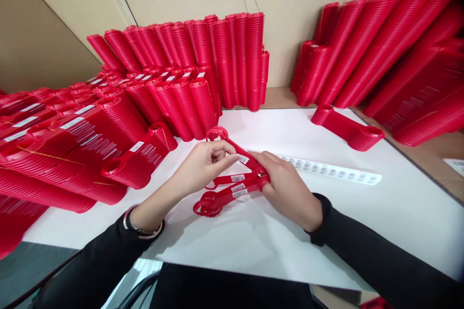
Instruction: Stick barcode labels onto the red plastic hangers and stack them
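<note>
Several flat red plastic pieces with ring-shaped ends (208, 205) are fanned out above the white table, and my right hand (288, 186) is closed round their right ends. White barcode labels (239, 192) show on the lower pieces. My left hand (205, 164) is over the upper piece (235, 147), its fingers curled and its thumb and forefinger close together. At the thumb tip is another small white label (242, 158); whether it is fully stuck to the red piece I cannot tell. A strip of barcode labels (333, 171) lies behind my right hand.
Stacked red pieces (108, 125) crowd the left side and the back (237, 58) of the white table (362, 231). More tall stacks (377, 48) lean at the right. A short bundle (344, 125) lies near the right-hand edge. Cardboard (282, 0) stands behind.
</note>
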Motion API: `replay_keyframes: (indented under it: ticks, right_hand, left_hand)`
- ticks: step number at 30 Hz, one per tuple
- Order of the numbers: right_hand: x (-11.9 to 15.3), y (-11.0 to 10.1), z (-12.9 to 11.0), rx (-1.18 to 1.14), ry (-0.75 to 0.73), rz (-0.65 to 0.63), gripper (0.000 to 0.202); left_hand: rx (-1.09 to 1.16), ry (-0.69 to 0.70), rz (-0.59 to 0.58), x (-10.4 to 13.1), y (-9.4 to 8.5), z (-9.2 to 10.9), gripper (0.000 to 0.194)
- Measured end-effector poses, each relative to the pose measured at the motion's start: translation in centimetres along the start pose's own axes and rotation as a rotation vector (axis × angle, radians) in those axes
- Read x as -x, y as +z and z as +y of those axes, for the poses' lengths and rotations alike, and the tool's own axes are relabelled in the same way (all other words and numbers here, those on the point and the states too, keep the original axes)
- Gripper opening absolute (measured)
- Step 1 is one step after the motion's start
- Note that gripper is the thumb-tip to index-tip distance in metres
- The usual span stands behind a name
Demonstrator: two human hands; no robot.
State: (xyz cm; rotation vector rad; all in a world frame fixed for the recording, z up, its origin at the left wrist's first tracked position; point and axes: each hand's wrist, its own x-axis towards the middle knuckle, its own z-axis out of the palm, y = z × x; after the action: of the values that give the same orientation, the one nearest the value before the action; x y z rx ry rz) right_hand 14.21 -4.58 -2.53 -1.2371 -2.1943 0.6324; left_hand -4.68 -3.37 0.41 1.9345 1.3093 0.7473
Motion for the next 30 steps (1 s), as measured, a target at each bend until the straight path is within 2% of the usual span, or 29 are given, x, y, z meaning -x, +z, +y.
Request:
replay_keyframes:
  ticks: [8, 12, 15, 19, 21, 25, 30]
  right_hand:
    - [0.0, 0.1, -0.1, -0.008, 0.002, -0.004, 0.058]
    - [0.0, 0.1, -0.3, -0.039, -0.002, 0.003, 0.058]
    - [0.1, 0.1, -0.3, -0.08, -0.009, 0.026, 0.06]
    - [0.3, 0.2, -0.5, -0.135, -0.027, 0.063, 0.06]
    - [0.4, 0.3, -0.7, -0.153, -0.034, 0.067, 0.059]
    - [0.6, 0.4, -1.0, -0.175, -0.043, 0.071, 0.06]
    - [0.8, 0.3, -1.2, -0.194, -0.053, 0.061, 0.06]
  left_hand:
    - [-0.043, 0.03, 0.017, 0.0, 0.1, -0.1, 0.023]
    - [-0.158, 0.112, 0.078, 0.1, 0.4, -0.4, 0.023]
    - [-0.38, 0.241, 0.195, 0.3, 1.0, -0.8, 0.02]
    - [-0.719, 0.492, 0.415, 0.4, 1.8, -1.1, 0.022]
    - [-0.83, 0.566, 0.511, 0.4, 2.1, -1.1, 0.025]
    - [-0.935, 0.592, 0.601, 0.4, 2.2, -0.9, 0.029]
    - [-0.861, 0.494, 0.718, -0.2, 1.7, -1.1, 0.044]
